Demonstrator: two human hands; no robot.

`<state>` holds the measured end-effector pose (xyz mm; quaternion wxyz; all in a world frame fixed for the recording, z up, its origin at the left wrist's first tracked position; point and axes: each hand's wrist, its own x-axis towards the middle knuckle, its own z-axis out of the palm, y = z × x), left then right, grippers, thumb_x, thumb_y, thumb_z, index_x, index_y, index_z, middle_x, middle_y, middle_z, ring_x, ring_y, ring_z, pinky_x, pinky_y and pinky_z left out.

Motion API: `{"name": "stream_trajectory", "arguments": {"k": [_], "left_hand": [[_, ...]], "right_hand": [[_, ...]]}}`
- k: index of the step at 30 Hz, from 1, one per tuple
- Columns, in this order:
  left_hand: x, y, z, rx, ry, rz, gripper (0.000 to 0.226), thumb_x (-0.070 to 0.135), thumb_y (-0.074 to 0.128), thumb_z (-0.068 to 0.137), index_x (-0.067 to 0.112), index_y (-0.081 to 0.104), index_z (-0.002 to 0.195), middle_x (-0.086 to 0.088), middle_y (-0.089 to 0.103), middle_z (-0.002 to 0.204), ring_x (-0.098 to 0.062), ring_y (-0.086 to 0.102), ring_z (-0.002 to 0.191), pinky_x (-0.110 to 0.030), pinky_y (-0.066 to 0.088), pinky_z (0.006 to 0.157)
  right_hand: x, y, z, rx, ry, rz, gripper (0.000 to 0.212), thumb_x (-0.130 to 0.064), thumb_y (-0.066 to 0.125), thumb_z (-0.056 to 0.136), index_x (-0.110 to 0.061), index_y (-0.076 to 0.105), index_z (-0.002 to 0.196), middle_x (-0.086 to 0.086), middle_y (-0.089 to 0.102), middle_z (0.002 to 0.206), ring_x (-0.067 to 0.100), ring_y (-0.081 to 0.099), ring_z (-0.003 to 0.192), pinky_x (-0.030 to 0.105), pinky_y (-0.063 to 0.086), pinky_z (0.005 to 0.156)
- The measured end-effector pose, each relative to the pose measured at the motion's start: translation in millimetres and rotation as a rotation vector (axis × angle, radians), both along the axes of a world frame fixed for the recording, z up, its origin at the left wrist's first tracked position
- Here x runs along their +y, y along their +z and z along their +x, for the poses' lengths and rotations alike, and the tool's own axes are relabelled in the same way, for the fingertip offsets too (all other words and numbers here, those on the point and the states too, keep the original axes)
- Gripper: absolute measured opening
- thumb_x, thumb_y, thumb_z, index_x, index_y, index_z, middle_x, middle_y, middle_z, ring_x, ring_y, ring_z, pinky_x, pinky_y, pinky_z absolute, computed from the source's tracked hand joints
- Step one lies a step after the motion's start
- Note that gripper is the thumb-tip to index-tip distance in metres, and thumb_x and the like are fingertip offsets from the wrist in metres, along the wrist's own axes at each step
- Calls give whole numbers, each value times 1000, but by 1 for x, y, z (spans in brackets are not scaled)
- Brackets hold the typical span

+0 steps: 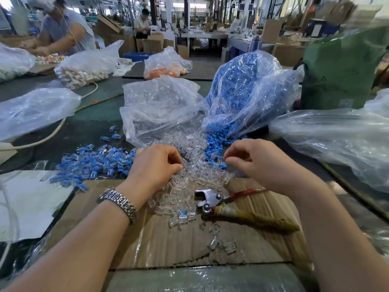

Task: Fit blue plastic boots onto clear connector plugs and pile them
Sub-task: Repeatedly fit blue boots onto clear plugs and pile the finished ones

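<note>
A heap of clear connector plugs (200, 173) spills from a clear bag (160, 108) onto the cardboard sheet (168, 239). Loose blue boots (214, 144) pour from the blue-filled bag (242, 85) just behind it. At the left lies a pile of plugs fitted with blue boots (94, 163). My left hand (155, 163), with a metal watch on its wrist, has curled fingers pinching a clear plug at the heap's left edge. My right hand (252, 159) hovers at the heap's right edge with thumb and forefinger close together. Whether it holds anything is hidden.
Red-handled pliers (231, 205) lie on the cardboard below my right hand. Big plastic bags sit at the left (35, 110) and right (336, 135), and a green sack (345, 68) stands behind. A white cable (48, 135) crosses the table. Two people work at the back.
</note>
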<state>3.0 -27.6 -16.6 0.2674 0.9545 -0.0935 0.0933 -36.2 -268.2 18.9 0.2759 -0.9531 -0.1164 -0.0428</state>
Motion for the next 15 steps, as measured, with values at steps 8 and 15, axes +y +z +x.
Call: {"name": "stream_trajectory", "arguments": {"k": [8,15], "left_hand": [[0,3,-4,-16,-54,2,7,35,79,85,32,72,83,21,64,75,-4,64,79,-48,49,102],[9,5,-1,-87,-21,-70,13,24,75,88,25,67,78,11,69,78,-7,65,73,-39,59,74]], "right_hand": [[6,-26,28,-42,-57,-275,14,-21,67,96,-27,75,105,-8,58,102,17,60,99,37,51,90],[6,-28,35,23,-70,-174,10,-24,74,91,-30,78,99,-18,58,81,2,55,75,26,45,77]]}}
